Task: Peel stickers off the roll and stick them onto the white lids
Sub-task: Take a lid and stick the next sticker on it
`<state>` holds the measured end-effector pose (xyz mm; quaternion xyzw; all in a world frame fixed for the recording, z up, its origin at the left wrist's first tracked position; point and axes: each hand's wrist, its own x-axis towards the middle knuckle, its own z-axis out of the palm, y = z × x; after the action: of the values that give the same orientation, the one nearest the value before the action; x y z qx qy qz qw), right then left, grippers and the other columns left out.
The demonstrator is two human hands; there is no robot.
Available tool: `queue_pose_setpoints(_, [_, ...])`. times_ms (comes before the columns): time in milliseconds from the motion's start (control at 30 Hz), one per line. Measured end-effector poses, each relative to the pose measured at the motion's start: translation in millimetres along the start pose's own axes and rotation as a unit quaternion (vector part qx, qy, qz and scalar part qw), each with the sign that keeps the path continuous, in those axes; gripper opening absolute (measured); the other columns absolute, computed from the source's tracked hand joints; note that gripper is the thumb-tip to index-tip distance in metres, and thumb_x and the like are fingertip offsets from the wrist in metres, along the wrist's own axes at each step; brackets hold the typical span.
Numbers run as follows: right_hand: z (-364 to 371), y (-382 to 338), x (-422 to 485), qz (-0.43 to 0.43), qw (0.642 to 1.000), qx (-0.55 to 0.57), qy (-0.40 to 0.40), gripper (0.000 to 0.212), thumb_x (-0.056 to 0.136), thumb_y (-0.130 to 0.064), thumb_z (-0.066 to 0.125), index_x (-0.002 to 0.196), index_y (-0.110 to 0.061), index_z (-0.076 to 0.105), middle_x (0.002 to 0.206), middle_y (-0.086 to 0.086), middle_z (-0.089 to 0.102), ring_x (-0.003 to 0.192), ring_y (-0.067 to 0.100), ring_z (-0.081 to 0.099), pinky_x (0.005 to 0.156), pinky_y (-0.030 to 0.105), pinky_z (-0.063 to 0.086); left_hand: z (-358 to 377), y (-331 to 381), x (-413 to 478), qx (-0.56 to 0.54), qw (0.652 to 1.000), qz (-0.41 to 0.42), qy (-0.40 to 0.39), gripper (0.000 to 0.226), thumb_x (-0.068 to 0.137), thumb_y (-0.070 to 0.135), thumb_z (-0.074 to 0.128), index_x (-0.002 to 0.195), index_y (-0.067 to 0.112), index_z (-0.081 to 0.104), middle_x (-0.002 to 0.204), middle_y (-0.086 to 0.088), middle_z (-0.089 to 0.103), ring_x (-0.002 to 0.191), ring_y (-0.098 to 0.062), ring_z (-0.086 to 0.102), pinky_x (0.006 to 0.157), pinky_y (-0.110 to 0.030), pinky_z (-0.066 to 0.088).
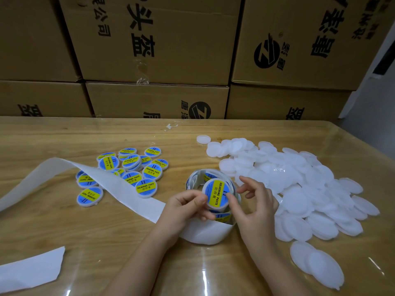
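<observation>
The worktop (64, 231) is crowded across its middle, and a wall of cardboard boxes (158, 39) stands hard against its far edge. Bare wood shows along the near edge between the two arms and in the far left corner. Toward the right edge sprawls a heap of plain white lids (299, 189), overlapping one another down to the near right corner. Left of centre sits a cluster of finished lids (121, 174), each with a round blue and yellow label reading SOLDERING PASTE. The sticker roll (209, 233) stands loosely coiled at the middle. A strip of white backing paper (64, 171) arches away from it over the left side. A loose paper scrap (32, 272) lies at the near left corner.

Over the roll, the held lid (215, 194) is tilted up, with a sticker on its face. The left hand (186, 208) grips it, thumb on the left rim and fingers curled beneath. The right hand (256, 204) is mostly spread: its thumb tip presses the sticker's right edge, and its other fingers are lifted apart, holding nothing.
</observation>
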<state>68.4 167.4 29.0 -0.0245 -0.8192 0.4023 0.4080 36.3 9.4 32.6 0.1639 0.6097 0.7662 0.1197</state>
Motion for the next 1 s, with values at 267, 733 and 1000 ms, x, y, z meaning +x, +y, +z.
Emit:
queue_pose_setpoints(267, [-2, -5, 1, 0.025, 0.999, 0.026, 0.006, 0.036, 0.072, -0.027, 0.072, 0.106, -0.022, 0.059, 0.082, -0.007, 0.058, 0.077, 0.007, 0.047, 0.09, 0.039, 0.033, 2, 2, -2, 0.031, 0.999, -0.01, -0.043, 0.02, 0.082, 0.023, 0.058, 0.068, 0.025, 0.073, 0.06, -0.002, 0.068, 0.057, -0.015, 0.068, 0.056, -0.018, 0.05])
queue_pose_setpoints(733, [4, -5, -8, -0.038, 0.997, 0.035, -0.058, 0.046, 0.072, -0.048, 0.062, 0.115, -0.041, 0.046, 0.093, -0.017, 0.054, 0.089, 0.004, 0.05, 0.092, 0.019, 0.029, 6, 0, -3, 0.05, 0.997, -0.005, -0.062, 0.022, 0.084, 0.021, 0.057, 0.071, 0.024, 0.074, 0.068, -0.001, 0.071, 0.06, -0.014, 0.069, 0.059, -0.019, 0.05])
queue_pose_setpoints(1000, [2, -1, -3, -0.052, 0.994, 0.022, -0.089, 0.057, 0.068, -0.051, 0.063, 0.121, -0.04, 0.044, 0.097, -0.014, 0.053, 0.09, 0.006, 0.052, 0.09, 0.022, 0.03, 0, -3, 0, 0.026, 0.999, 0.016, -0.015, 0.021, 0.083, 0.026, 0.058, 0.07, 0.021, 0.074, 0.068, -0.002, 0.072, 0.067, -0.012, 0.069, 0.062, -0.021, 0.053])
